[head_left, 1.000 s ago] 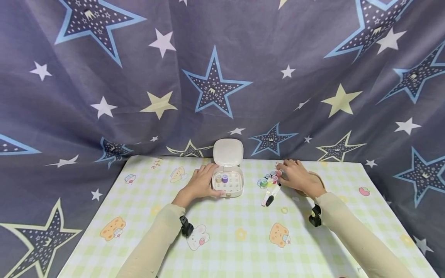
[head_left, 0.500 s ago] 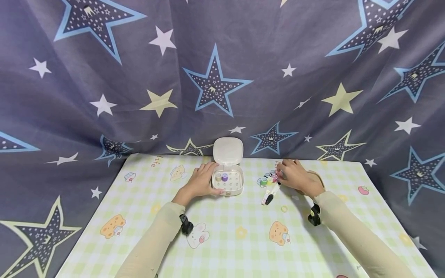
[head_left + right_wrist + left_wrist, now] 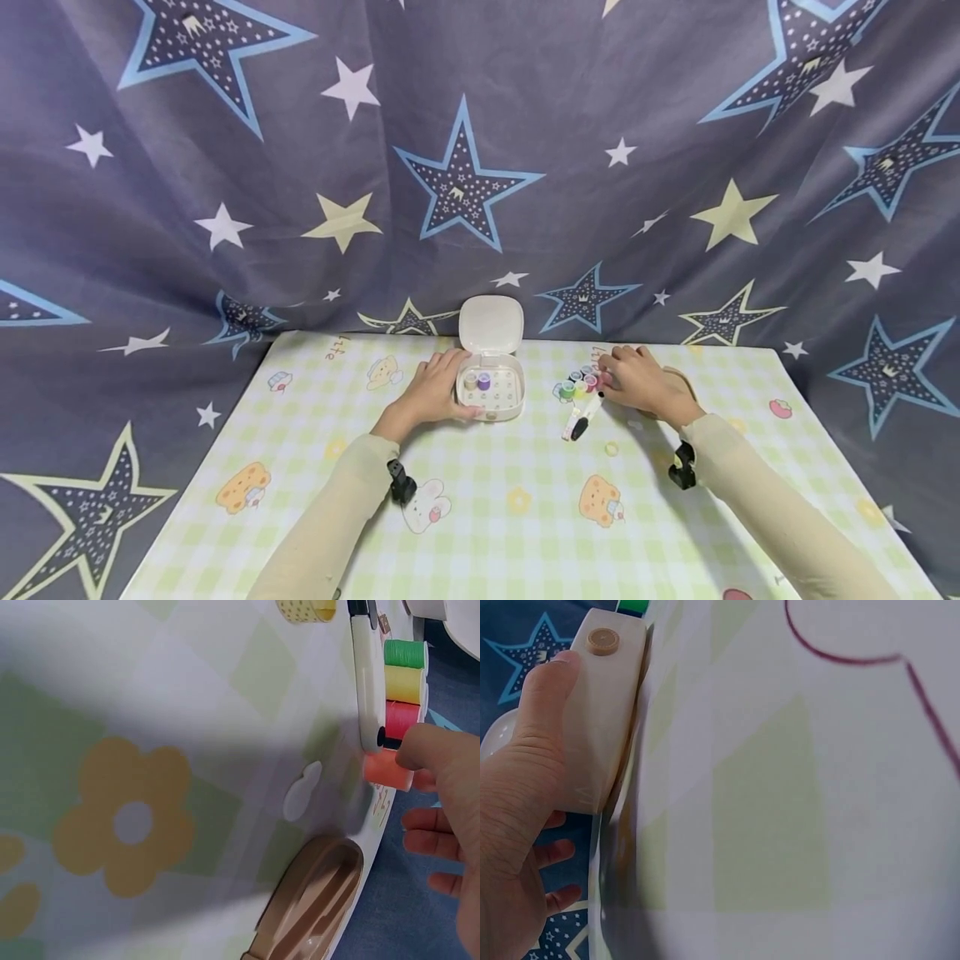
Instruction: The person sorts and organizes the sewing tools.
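Observation:
My left hand [image 3: 431, 390] holds the white sewing box [image 3: 512, 410] by its left side. In the left wrist view, the thumb presses the front wall near a round button [image 3: 603, 642]. The box's lid [image 3: 491, 323] stands raised; a beige spool [image 3: 470, 382] and a purple spool [image 3: 484, 382] sit on the pegs inside. Over at a cluster of thread spools, my right hand [image 3: 637, 382] pinches an orange spool [image 3: 386, 770] at its end. Red [image 3: 401, 716], yellow [image 3: 403, 684] and green [image 3: 403, 654] spools line up beside it.
A slim white tool with black ends [image 3: 367, 682] lies along the spools. Under my right wrist is a brown round-ended case part [image 3: 315, 892]. A small yellow dotted ring [image 3: 304, 609] lies nearer me. The starry curtain [image 3: 480, 275] hangs behind the checked table [image 3: 487, 525].

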Action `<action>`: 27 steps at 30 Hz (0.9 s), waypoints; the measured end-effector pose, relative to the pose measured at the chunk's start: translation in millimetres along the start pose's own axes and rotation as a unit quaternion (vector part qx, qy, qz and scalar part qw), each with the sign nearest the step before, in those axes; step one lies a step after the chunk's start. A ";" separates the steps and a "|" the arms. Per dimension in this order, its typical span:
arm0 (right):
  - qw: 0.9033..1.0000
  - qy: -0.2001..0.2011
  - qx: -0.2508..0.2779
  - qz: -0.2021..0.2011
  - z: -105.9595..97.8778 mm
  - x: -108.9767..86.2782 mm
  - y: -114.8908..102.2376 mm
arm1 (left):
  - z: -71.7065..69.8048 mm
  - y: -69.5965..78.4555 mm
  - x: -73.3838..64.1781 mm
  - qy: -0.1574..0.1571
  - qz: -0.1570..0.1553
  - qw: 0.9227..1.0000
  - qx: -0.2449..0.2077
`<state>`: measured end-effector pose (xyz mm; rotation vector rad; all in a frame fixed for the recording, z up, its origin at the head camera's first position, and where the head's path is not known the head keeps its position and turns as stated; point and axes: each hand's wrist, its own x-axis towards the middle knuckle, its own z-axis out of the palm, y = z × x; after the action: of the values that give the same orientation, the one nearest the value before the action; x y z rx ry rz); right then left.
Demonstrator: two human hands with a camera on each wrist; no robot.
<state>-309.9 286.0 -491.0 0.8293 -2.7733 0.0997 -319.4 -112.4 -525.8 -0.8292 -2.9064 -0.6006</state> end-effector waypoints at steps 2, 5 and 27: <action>1.000 -0.004 -0.002 0.002 -1.0 -1.0 0.9 | -1.2 0.4 0.6 -0.001 0.000 1.000 0.000; 1.000 -0.006 -0.003 -0.001 -2.1 -2.1 1.8 | -2.2 0.7 0.8 -0.003 0.000 1.000 0.000; 1.000 -0.001 0.010 0.008 -1.8 -6.9 -1.5 | -1.9 3.6 -2.9 -0.001 -0.009 1.000 -0.002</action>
<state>-303.1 288.7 -491.0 0.8137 -2.7853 0.1307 -315.2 -111.8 -523.2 -0.8056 -2.9178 -0.6073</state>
